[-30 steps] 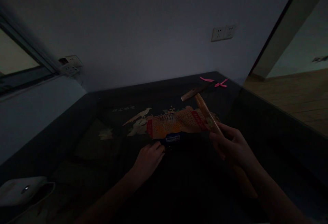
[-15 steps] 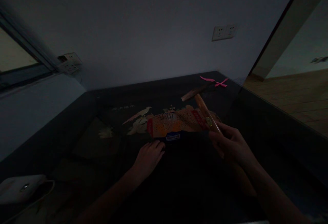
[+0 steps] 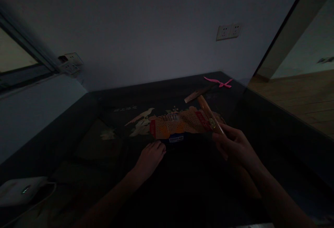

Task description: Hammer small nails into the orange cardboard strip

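1. I've got the hammer (image 3: 206, 110) by its wooden handle in my right hand (image 3: 237, 145), fingers wrapped round; head's above the table, contact unclear.
2. My left hand (image 3: 152, 154) is curled just beside the orange packet (image 3: 173, 125); too dark to tell if it holds anything.
3. Handle blocks part of the packet's right end.
4. Pink ribbon (image 3: 221, 84) beyond hammer head; white device (image 3: 21, 191), cabled, well apart at left.
5. Dark table (image 3: 271, 120), pale wall (image 3: 143, 40), sockets (image 3: 227, 32), wooden floor (image 3: 294, 99) right.

One hammer (image 3: 206, 108), one ribbon (image 3: 223, 84), seemingly one packet (image 3: 172, 125).
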Demonstrator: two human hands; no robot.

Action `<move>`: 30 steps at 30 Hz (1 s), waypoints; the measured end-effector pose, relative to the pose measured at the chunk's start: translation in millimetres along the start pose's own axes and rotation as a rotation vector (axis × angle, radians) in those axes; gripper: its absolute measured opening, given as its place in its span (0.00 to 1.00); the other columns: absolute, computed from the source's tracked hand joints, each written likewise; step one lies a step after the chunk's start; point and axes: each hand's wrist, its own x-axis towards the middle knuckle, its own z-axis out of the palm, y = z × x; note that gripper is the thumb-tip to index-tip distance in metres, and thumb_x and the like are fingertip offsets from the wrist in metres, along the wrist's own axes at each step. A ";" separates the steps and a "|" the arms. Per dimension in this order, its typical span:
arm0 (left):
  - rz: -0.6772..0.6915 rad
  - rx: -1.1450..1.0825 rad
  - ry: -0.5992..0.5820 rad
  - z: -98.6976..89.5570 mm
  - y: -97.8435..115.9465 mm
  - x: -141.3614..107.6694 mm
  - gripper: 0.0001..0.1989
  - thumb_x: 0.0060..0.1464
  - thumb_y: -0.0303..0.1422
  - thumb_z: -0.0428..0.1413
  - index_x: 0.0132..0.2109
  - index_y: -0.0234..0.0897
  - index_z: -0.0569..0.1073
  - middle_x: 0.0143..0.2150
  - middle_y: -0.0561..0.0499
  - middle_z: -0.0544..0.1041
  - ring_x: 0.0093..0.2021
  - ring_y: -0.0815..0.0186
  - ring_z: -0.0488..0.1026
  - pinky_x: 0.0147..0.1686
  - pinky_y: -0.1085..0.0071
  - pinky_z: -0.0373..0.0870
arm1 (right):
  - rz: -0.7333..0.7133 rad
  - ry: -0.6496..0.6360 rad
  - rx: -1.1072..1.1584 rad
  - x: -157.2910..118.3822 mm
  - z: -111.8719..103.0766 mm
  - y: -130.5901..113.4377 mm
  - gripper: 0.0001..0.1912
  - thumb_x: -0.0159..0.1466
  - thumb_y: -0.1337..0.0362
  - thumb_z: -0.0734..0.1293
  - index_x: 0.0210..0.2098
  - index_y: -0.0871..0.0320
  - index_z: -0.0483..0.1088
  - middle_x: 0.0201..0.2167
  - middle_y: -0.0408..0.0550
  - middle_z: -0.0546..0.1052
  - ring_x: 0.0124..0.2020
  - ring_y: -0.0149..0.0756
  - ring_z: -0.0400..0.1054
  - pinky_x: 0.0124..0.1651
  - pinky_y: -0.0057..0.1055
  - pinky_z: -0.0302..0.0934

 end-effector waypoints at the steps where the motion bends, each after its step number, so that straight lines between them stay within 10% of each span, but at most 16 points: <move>1: 0.000 -0.059 0.009 -0.8 0.4 -0.9 0.08 0.59 0.27 0.46 0.38 0.35 0.70 0.38 0.47 0.74 0.40 0.63 0.71 0.43 0.65 0.66 | -0.003 -0.003 0.006 0.2 -0.4 0.7 0.29 0.55 0.56 0.68 0.53 0.64 0.66 0.12 0.35 0.63 0.10 0.24 0.53 0.12 0.21 0.47; 16: -0.035 -0.935 -0.001 -11.2 5.7 -3.4 0.06 0.52 0.29 0.54 0.36 0.34 0.75 0.38 0.47 0.75 0.40 0.66 0.73 0.41 0.70 0.69 | -0.005 0.006 0.040 -0.3 0.9 -0.8 0.30 0.53 0.56 0.69 0.51 0.65 0.67 0.13 0.35 0.64 0.11 0.23 0.54 0.12 0.20 0.48; 22: -0.246 -1.339 -0.049 -3.4 7.3 -1.8 0.09 0.51 0.32 0.57 0.39 0.31 0.72 0.36 0.46 0.77 0.37 0.64 0.76 0.40 0.68 0.71 | 0.002 0.023 0.022 0.8 1.2 -0.6 0.29 0.53 0.57 0.69 0.51 0.65 0.67 0.13 0.35 0.63 0.11 0.23 0.53 0.12 0.20 0.48; 30: -0.396 -1.383 0.029 -4.7 10.6 -0.3 0.11 0.41 0.30 0.64 0.35 0.32 0.75 0.47 0.43 0.76 0.43 0.61 0.76 0.45 0.65 0.70 | -0.016 0.014 -0.034 -0.6 1.5 -2.8 0.30 0.54 0.56 0.68 0.53 0.65 0.66 0.12 0.34 0.63 0.10 0.24 0.53 0.11 0.21 0.49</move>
